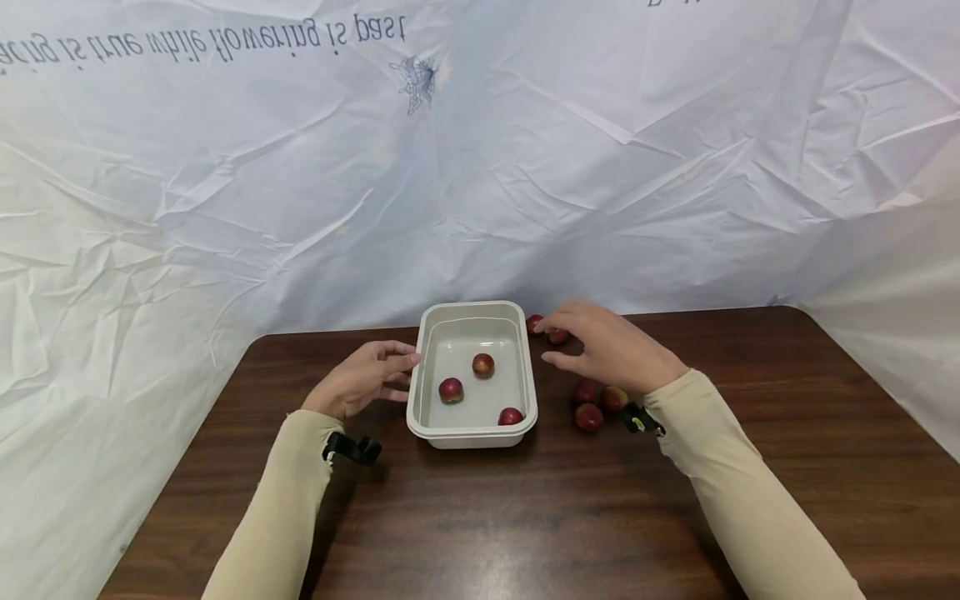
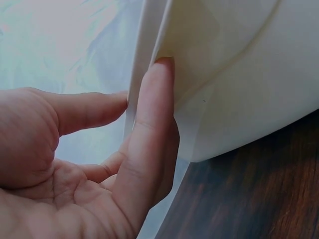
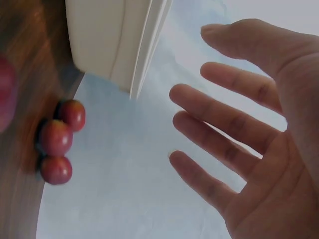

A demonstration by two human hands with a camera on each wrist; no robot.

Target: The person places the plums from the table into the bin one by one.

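A pale plastic tub [image 1: 472,442] stands on the table with three small red, plum-like fruits inside: one [image 1: 483,365] near the middle, one [image 1: 451,390] at the left and one [image 1: 511,417] in the near right corner. My left hand [image 1: 367,377] pinches the tub's left rim, the thumb on one side and a finger under the lip [image 2: 144,64]. To the right of the tub my right hand [image 1: 600,346] hovers with fingers spread and nothing held [image 3: 264,119]. Several more red fruits [image 1: 588,417] lie below and beyond it, some partly hidden.
The dark wooden table [image 1: 480,517] extends toward me and to both sides. A white sheet [image 1: 480,208] hangs along its far edge and at the sides. In the right wrist view, three fruits [image 3: 56,138] sit in a row near the table edge.
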